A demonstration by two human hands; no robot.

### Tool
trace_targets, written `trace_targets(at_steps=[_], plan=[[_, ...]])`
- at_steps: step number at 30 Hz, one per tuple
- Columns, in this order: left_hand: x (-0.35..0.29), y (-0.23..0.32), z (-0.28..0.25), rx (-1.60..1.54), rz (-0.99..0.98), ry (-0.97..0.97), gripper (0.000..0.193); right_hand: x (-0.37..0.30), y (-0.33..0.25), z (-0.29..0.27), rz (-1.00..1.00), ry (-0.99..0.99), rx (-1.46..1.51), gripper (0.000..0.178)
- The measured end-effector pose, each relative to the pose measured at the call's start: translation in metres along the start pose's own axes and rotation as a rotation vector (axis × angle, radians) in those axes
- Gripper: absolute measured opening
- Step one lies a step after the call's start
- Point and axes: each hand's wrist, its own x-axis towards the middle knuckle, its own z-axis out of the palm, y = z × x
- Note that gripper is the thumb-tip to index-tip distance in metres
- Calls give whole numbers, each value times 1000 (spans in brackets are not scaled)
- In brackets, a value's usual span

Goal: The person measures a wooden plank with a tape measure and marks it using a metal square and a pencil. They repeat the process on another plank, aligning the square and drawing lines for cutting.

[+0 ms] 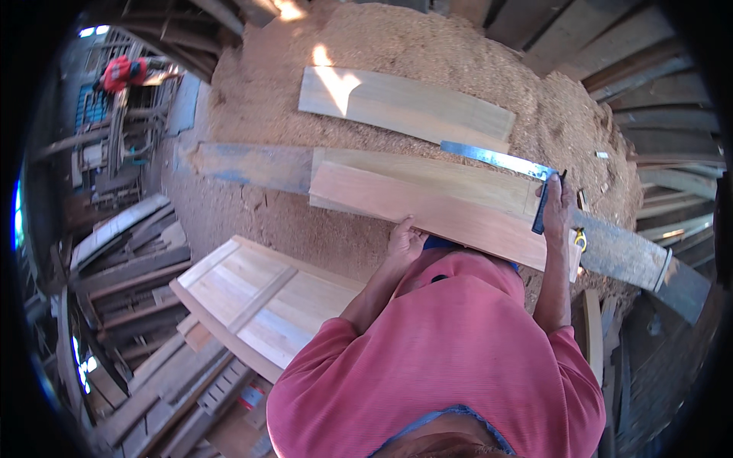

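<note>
A reddish-brown wooden board (435, 208) lies across the bench in front of me, on top of a paler board (427, 169). At the near edge of the reddish board, my left hand (407, 240) is closed, with its thumb and fingers on the edge. My right hand (561, 200) is closed around the dark handle of a try square (496, 158) near the board's right end. The square's long metal blade points left, above the far edge of the paler board. A small yellow and dark object (580, 240) sits beside the board's right end, its kind unclear.
A worn plank (252, 166) extends left and right under the boards. Beyond them, another pale board (405, 103) lies on sawdust (427, 46). A panelled wooden piece (259, 305) stands at my left. Stacked timber lines both sides. A person in red (124, 73) is far left.
</note>
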Motion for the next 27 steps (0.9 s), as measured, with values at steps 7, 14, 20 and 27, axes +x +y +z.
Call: trace_targets(at_steps=[7, 14, 20, 27], plan=[[-12, -33, 28, 173, 73, 65, 46, 29, -14, 0, -2, -188, -105, 49], [-17, -44, 34, 841, -298, 166, 57, 38, -35, 47, -149, -403, -264, 55], [-12, -49, 25, 1424, -172, -279, 50, 30, -46, 97, -167, -452, -445, 59], [-48, 10, 45, 1427, 98, -214, 37, 34, -34, 180, -112, -714, -505, 38]])
